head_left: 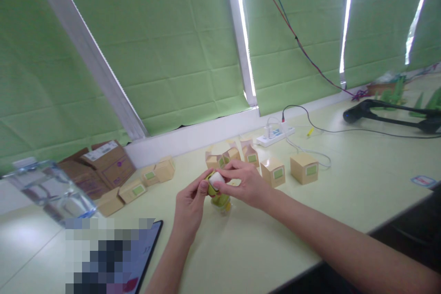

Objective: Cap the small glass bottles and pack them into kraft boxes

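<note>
Fingers (pixel 202 188) of the left hand (pixel 189 204) and right hand (pixel 247 187) are clamped from both sides on a small green container (pixel 220 200), held just above the worktop (pixel 275 239). Its long axis stands nearly upright, white cap on top, leaning slightly left. Beyond it sit small cardboard boxes (pixel 273 172), then a power strip (pixel 275 134).

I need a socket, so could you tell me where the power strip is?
In the head view, the power strip lies right of centre under the green blinds, just behind the small cardboard boxes.
</note>
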Demonstrator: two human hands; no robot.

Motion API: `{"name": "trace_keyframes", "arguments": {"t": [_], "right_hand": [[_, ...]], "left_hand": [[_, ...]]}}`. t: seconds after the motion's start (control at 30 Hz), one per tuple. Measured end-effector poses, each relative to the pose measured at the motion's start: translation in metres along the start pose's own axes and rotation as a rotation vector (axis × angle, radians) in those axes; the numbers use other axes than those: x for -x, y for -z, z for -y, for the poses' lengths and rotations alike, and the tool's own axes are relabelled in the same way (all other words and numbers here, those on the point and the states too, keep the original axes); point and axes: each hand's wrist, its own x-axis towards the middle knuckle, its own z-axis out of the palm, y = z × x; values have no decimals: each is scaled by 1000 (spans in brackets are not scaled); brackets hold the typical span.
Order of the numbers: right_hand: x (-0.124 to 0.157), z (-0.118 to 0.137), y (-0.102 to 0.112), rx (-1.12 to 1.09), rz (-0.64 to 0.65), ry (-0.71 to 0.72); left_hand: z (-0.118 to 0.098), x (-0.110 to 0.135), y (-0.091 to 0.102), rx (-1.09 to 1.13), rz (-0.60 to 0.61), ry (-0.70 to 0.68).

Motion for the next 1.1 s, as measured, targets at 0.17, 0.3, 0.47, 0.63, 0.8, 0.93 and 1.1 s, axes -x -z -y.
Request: {"name": "trace_keyframes", "arguments": {"t": [0.17,0.3,0.47,0.63,0.8,0.93,1.1], "right_hand": [[-1,-1,-2,-154,27,-168],[0,-4,-6,-243,48,-250],[3,-12,-4,-279,72,-269],[4,-15,-1,-247,98,-247],[5,-12,-6,-157,169,-120],[3,-10,-5,-122,155,-27],[-1,-7,5,-112,84,12]], "left_hand": [[-5,0,-2,-62,-3,-72],[-11,2,-5,-73,8,-93],[-12,2,-4,-94,-34,-97],[-10,2,-5,-44,-76,-54],[-10,1,-8,37,-44,-36],[-11,1,-7,31,-17,-55],[-14,4,-6,36,25,-66]]}}
